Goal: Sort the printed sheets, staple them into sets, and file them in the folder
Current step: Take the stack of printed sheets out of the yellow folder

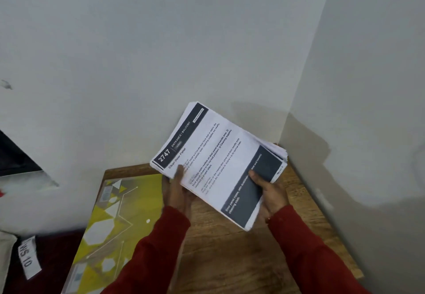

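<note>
Early days, we'd say: the stack of printed sheets [218,162] is whole, no staple visible, and the yellow folder [110,224] lies shut on the wooden table [230,259]. Our left hand [178,192] and right hand [268,190] lift the stack over the table, thumbs pinching its near edge, fingers beneath.

The small print on the stack of printed sheets [218,162] is too blurry to read, and the yellow folder [110,231] runs off the bottom edge.
</note>
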Demonstrator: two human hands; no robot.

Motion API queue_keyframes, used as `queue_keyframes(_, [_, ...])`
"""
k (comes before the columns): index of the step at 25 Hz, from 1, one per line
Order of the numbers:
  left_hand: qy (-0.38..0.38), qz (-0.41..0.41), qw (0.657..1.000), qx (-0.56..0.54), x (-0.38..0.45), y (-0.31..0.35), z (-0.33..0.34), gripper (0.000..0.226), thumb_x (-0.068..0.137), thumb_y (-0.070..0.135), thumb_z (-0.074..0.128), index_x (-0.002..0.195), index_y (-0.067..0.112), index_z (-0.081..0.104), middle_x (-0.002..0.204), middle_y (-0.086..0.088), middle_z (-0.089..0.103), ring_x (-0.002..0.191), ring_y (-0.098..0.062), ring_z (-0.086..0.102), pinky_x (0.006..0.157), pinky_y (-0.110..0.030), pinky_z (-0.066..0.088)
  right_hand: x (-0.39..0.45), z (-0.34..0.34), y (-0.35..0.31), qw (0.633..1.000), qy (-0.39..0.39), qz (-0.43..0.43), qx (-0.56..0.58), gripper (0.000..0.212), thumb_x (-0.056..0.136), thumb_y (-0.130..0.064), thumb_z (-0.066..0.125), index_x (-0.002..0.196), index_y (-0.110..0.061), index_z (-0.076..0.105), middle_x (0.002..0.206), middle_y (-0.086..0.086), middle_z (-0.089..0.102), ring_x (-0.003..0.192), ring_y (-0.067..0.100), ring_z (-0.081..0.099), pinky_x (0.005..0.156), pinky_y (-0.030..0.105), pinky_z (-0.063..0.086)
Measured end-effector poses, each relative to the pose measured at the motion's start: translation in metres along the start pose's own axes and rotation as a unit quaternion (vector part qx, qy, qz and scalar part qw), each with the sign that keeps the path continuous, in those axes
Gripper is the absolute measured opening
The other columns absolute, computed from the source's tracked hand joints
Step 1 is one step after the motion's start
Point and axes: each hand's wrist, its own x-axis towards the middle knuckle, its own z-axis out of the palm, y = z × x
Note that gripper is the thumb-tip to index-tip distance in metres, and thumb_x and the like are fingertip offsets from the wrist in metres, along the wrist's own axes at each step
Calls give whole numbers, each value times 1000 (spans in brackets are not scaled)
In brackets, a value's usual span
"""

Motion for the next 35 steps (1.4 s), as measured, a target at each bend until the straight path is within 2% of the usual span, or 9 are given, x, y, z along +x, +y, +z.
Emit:
queue_keyframes(3, [-116, -95, 988, 22, 17, 67, -21, 72, 78, 72, 55, 128, 20, 60, 124, -11, 65, 107, -35, 59, 92, -56, 44, 15, -31, -31, 997, -40, -23, -66, 56, 64, -2, 79, 118, 1, 63, 113, 22, 68, 89, 31, 69, 78, 44, 57])
queue_keyframes(7, [-202, -96, 909, 351, 20, 80, -11, 83, 48, 68, 83, 116, 22, 68, 110, -8, 72, 89, -33, 68, 82, -49, 56, 20, -41, -51, 988, -89, -45, -120, 63, 60, -4, 81, 119, 3, 60, 108, 20, 70, 87, 32, 69, 70, 37, 57])
queue_keyframes(9, [-185, -50, 913, 360, 13, 60, -1, 79, 42, 54, 92, 106, 14, 70, 102, -11, 74, 93, -32, 71, 87, -52, 55, 19, -34, -52, 981, -100, -66, -153, 74, 53, -19, 91, 117, 2, 61, 105, 17, 72, 88, 32, 70, 70, 36, 58])
queue_keyframes(13, [-109, 93, 932, 334, 8, 24, -3, 20, 80, 16, 77, 98, 18, 69, 88, 0, 76, 82, -16, 73, 74, -38, 59, 22, -39, -48, 964, -76, -112, -227, 74, 55, -30, 93, 119, -7, 62, 109, 11, 72, 97, 26, 70, 79, 40, 58])
queue_keyframes(16, [-62, 112, 930, 344, -2, -18, -26, 34, 77, 12, 79, 108, 11, 65, 91, 6, 72, 78, -1, 70, 63, -18, 56, 16, -55, -23, 958, -54, -103, -264, 42, 72, -2, 82, 107, -17, 65, 101, 5, 73, 100, 26, 68, 78, 33, 58])
queue_keyframes(20, [-44, 56, 926, 371, -11, -69, -61, 41, 70, 23, 85, 106, 19, 68, 99, 3, 74, 92, -15, 71, 76, -33, 60, 5, -68, 16, 956, -6, -64, -285, 40, 75, 1, 78, 102, -26, 64, 101, -4, 70, 97, 20, 67, 84, 32, 54])
queue_keyframes(25, [-19, 90, 929, 358, 3, -65, -56, 36, 75, 14, 81, 108, 15, 67, 100, -1, 72, 92, -15, 70, 76, -32, 59, 7, -64, 14, 958, 40, -87, -271, 41, 76, -5, 78, 104, -30, 61, 101, -12, 69, 88, 0, 67, 76, 22, 54])
queue_keyframes(29, [-37, 59, 923, 379, 3, -70, -62, 32, 77, 14, 80, 105, 20, 67, 102, -1, 72, 92, -16, 70, 82, -42, 59, 7, -73, 20, 951, 44, -69, -299, 48, 76, -8, 79, 117, -24, 59, 113, 0, 68, 105, 17, 65, 93, 43, 53])
queue_keyframes(35, [-33, 39, 921, 387, -1, -78, -68, 27, 81, 15, 77, 103, 23, 65, 103, -4, 71, 96, -23, 68, 85, -45, 57, 2, -75, 30, 947, 61, -57, -310, 50, 78, -6, 77, 122, -17, 56, 116, 5, 65, 110, 26, 61, 95, 42, 50])
